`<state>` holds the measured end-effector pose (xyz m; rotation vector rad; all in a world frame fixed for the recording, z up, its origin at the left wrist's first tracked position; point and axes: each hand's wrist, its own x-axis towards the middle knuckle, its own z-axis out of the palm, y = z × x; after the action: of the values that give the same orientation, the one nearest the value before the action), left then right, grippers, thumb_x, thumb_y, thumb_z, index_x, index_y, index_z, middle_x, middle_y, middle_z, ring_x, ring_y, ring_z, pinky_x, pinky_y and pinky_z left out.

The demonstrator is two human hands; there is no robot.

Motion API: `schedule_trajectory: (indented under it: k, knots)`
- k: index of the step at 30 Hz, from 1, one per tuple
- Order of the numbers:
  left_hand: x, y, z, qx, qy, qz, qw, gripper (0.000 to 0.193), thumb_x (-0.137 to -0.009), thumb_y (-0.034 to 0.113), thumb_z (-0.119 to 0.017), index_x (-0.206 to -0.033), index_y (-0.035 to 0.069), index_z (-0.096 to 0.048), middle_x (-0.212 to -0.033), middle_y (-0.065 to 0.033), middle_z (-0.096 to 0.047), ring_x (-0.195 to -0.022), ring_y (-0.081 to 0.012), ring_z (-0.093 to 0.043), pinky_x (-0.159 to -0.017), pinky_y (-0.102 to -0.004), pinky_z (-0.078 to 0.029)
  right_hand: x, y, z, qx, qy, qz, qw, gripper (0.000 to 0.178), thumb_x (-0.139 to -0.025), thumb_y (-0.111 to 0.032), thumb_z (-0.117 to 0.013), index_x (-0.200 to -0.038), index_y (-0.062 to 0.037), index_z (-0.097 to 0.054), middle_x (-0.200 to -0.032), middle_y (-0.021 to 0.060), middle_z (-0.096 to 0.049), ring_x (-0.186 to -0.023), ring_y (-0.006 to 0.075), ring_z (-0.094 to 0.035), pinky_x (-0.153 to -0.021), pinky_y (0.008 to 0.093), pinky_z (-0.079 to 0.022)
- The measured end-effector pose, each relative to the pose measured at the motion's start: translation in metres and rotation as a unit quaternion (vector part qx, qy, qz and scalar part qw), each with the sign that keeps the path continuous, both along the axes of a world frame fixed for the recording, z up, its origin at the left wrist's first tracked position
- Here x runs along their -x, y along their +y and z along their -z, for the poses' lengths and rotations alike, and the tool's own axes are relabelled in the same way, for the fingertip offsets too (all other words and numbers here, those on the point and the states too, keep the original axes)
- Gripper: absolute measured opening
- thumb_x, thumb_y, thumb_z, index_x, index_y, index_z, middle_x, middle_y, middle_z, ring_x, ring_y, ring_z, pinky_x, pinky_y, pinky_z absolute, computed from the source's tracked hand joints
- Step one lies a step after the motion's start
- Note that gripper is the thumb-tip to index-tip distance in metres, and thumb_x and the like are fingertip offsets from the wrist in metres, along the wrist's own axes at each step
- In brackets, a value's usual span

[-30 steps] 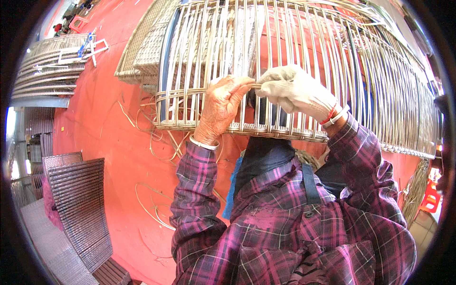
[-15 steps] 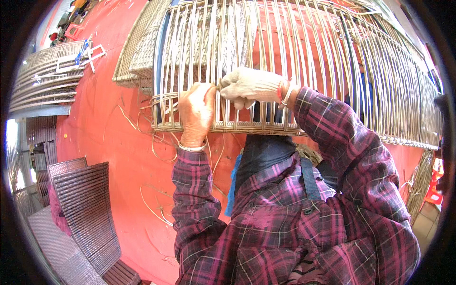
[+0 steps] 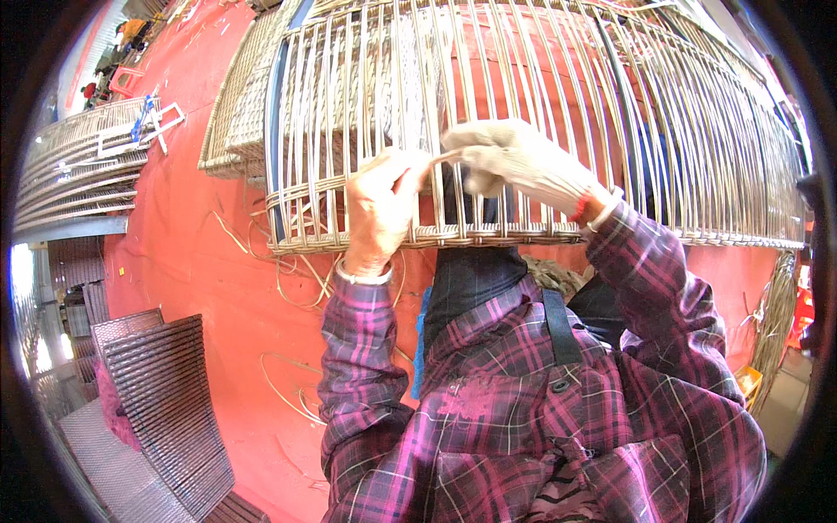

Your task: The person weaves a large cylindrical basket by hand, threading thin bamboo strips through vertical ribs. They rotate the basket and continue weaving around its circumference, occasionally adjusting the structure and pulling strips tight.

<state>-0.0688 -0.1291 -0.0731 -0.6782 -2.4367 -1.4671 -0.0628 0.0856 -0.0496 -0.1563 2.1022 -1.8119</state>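
In front of me lies a long wicker panel of upright rattan-like strands (image 3: pixel 571 113) on a frame, with a tightly woven near border (image 3: pixel 475 234). A short brown weaving strand (image 3: pixel 443 159) spans the gap between my hands, above the border. My bare left hand (image 3: pixel 380 209) is closed, thumb and fingers pinching that strand's left part. My right hand (image 3: pixel 527 166), in a pale knitted glove, is closed round its other end; the fingertips are partly hidden. Several cross strands (image 3: pixel 305 193) run through the uprights left of my left hand.
A woven wicker piece (image 3: pixel 240 131) stands beyond the panel's left end. Loose strands (image 3: pixel 292 366) lie on the red floor (image 3: pixel 253 305). At lower left is a dark woven chair (image 3: pixel 161 410); stacked slatted panels (image 3: pixel 83 179) are farther left. A strand bundle (image 3: pixel 772 318) is at right.
My right hand has moved right, away from the left, and the strand now shows between them. My left hand has shifted slightly right along the panel.
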Motion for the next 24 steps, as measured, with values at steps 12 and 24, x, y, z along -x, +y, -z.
schedule_trajectory:
  k: [12, 24]
  knots:
    - [0.011, 0.005, 0.034, 0.103, 0.046, -0.097, 0.989, 0.010, -0.088, 0.008, -0.068, -0.092, -0.002, -0.069, -0.084, -0.0132, -0.067, -0.075, -0.0240, -0.064, -0.072, -0.0338, -0.050, 0.037, -0.014, 0.023, -0.066, -0.086, -0.158, 0.981, 0.018, -0.092, -0.018, -0.058, -0.102, -0.0052, -0.068, -0.067, -0.0022, -0.057, -0.053, 0.0061, -0.049, -0.050, 0.0238, -0.043]
    - [-0.003, 0.067, 0.006, 0.040, 0.101, 0.055, 0.993, 0.004, -0.085, 0.008, -0.071, -0.087, 0.005, -0.072, -0.078, -0.0104, -0.067, -0.070, -0.0267, -0.063, -0.065, -0.0357, -0.045, -0.025, 0.054, -0.012, -0.038, -0.048, 0.022, 0.998, 0.021, -0.099, -0.015, -0.055, -0.113, -0.0040, -0.067, -0.072, -0.0037, -0.057, -0.057, 0.0043, -0.050, -0.053, 0.0214, -0.043]
